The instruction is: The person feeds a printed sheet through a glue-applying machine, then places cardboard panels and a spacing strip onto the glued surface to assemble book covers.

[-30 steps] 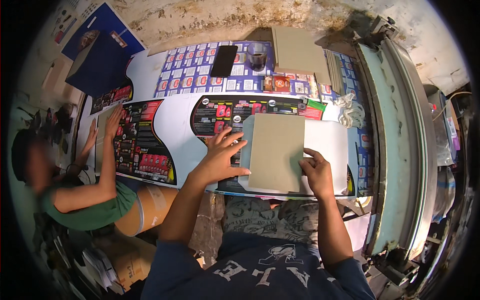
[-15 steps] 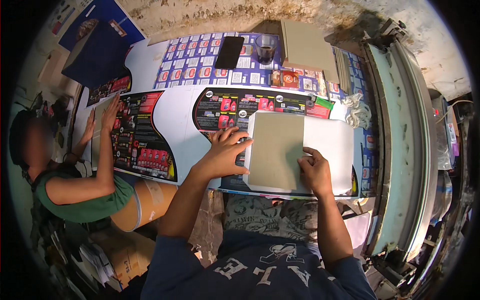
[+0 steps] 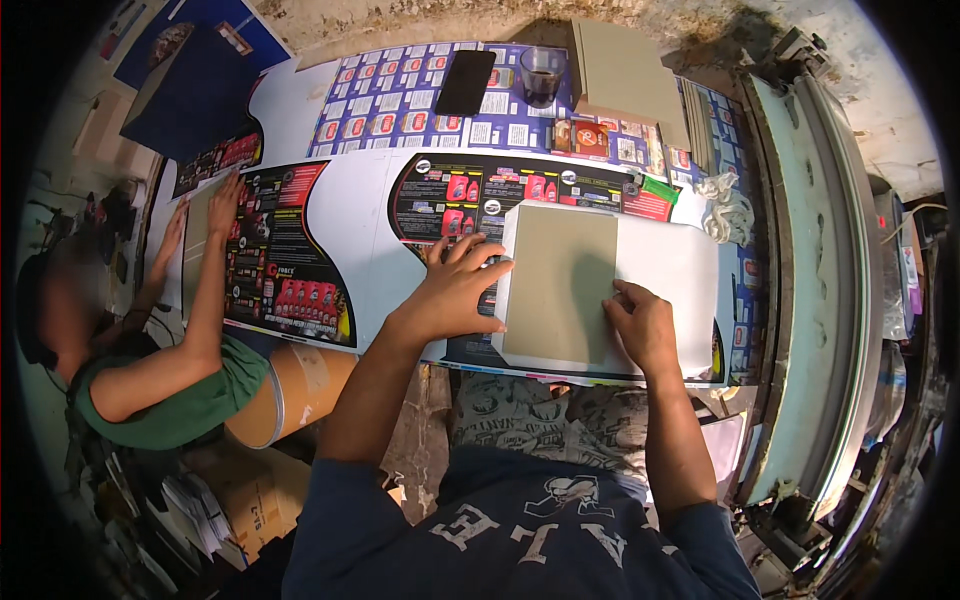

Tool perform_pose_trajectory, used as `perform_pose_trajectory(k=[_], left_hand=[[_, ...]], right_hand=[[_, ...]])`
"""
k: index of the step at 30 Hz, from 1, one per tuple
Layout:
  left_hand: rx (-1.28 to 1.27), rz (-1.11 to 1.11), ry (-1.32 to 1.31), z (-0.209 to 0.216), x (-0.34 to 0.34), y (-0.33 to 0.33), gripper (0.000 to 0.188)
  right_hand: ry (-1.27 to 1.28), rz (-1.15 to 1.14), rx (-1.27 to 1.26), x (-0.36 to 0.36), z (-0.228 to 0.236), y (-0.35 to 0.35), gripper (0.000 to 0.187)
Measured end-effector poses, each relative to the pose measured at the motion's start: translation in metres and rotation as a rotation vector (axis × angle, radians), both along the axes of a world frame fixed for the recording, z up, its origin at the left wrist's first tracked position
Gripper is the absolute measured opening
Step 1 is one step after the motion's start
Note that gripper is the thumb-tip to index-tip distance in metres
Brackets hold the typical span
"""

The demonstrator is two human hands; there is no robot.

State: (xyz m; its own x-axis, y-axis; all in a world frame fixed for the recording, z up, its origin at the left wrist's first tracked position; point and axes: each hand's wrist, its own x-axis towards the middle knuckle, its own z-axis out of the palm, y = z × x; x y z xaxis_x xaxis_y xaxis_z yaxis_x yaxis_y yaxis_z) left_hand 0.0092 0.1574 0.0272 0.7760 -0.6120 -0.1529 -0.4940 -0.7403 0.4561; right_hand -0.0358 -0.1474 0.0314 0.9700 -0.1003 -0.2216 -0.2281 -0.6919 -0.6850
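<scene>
A grey-green cardboard panel (image 3: 560, 285) lies on a white sheet (image 3: 680, 275) spread over printed black wrappers on the table. My left hand (image 3: 455, 290) lies flat with spread fingers at the panel's left edge, fingertips touching the white sheet's folded border. My right hand (image 3: 640, 320) presses down on the panel's right edge, fingers curled onto the board. Neither hand lifts anything.
A stack of grey boards (image 3: 620, 70), a glass of dark drink (image 3: 542, 75) and a black phone (image 3: 465, 82) sit at the table's far side. A crumpled white rag (image 3: 728, 205) lies right. Another person's hands (image 3: 205, 215) press a board at the left. A pale green machine (image 3: 810, 270) flanks the right.
My left hand has slid slightly along the panel's left edge. My right hand stays on the right edge. The view has shifted a little downward.
</scene>
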Motion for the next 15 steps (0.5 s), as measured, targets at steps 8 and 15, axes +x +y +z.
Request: perform_pose_trajectory(k=[8, 15], left_hand=[[0.037, 0.012, 0.003, 0.0014, -0.0003, -0.0021, 0.087], [0.041, 0.009, -0.012, 0.0026, -0.0005, -0.0047, 0.087]], right_hand=[[0.023, 0.026, -0.038, 0.0032, 0.0060, 0.0032, 0.042], [0.006, 0.029, -0.039, 0.0031, 0.0070, 0.0035, 0.039]])
